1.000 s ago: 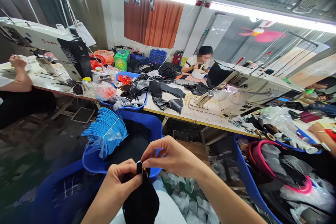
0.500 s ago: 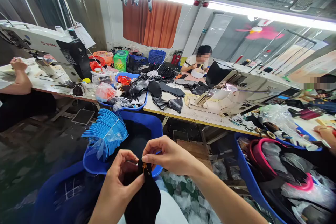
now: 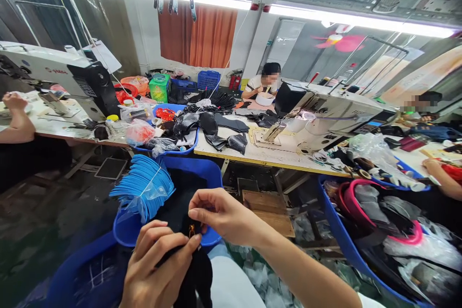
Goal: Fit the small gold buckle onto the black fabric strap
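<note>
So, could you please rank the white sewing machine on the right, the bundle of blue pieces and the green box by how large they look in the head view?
1. White sewing machine
2. Bundle of blue pieces, though it is nearer the camera
3. Green box, farthest away

From my feed, the cloth [image 3: 197,274] pinched between my left hand [image 3: 159,267] and right hand [image 3: 220,214] is plain black, with a small orange-gold bit [image 3: 191,229] at its top. At 11 o'clock of it sits a bright blue tub [image 3: 202,173] holding a sky-blue stack [image 3: 142,187]. At 12 o'clock the worktop [image 3: 260,156] is cream with a yellow edge, carrying black pieces [image 3: 224,132] and a white machine [image 3: 325,120]. Toward 3 o'clock a blue bin [image 3: 342,245] holds pink hoops [image 3: 355,202]. At 12 o'clock, far back, the curtain [image 3: 209,33] is rust orange, near a green box [image 3: 159,87].
</note>
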A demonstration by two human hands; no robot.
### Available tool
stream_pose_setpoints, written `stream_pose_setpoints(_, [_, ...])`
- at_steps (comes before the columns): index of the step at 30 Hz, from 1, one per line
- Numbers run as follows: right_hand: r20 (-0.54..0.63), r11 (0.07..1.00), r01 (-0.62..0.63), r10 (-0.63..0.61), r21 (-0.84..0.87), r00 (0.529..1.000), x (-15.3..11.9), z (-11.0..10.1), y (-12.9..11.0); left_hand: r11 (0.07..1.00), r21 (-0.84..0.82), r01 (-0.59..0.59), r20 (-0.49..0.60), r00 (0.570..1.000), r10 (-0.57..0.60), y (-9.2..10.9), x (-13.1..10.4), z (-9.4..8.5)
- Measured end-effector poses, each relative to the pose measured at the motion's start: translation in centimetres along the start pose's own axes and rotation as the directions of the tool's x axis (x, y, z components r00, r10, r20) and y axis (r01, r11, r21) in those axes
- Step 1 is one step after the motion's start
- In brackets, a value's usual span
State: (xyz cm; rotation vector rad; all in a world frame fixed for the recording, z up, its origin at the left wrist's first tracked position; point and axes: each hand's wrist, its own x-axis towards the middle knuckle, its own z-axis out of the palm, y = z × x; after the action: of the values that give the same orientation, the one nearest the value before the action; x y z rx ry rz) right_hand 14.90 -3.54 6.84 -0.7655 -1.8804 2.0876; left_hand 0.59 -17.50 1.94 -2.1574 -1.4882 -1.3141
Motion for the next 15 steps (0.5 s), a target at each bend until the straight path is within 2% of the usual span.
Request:
stream_pose_setpoints(3, [-0.063,0.995,0.077,-0.081,-0.062,0.995,-0.4,0.7,-0.9,0.997,0.043,-0.056,0.011,0.998,0.056,-0.2,0.5,-0.8])
stream_pose_setpoints(6, [-0.137,0.959,0.198,-0.228,-0.202,0.964,-1.4,1.3,-4.0,0.98,0.095,-0.174,0.055,0.984,0.17,-0.3,3.1,-2.8])
stream_pose_setpoints(8, [-0.158,0.846,0.333,-0.428,-0.416,0.89,-2.4,1.6,-7.3,0.973,0.092,-0.209,0.003,0.978,0.21,-0.2,5.8,-4.6])
stream_pose_setpoints(10, [-0.097,0.634,0.442,-0.632,-0.634,0.769,-3.5,1.9,-10.6,0.974,0.076,-0.214,-0.044,0.975,0.218,0.1,8.4,-6.3])
stream_pose_setpoints(11, [-0.059,0.541,0.466,-0.694,-0.7,0.718,-4.1,2.0,-12.1,0.971,0.075,-0.226,-0.06,0.971,0.231,0.3,9.4,-6.9])
stream_pose_setpoints(12, [-0.036,0.488,0.473,-0.723,-0.733,0.69,-4.5,2.2,-13.2,0.963,0.082,-0.255,-0.074,0.962,0.261,0.5,10.0,-7.3])
stream_pose_setpoints(13, [-0.032,0.469,0.466,-0.73,-0.751,0.683,-4.8,2.4,-14.0,0.952,0.094,-0.291,-0.066,0.952,0.298,0.6,10.4,-7.4])
stream_pose_setpoints(15, [-0.063,0.496,0.433,-0.708,-0.753,0.703,-5.2,2.7,-14.8,0.931,0.132,-0.341,-0.105,0.929,0.355,0.6,10.4,-7.1])
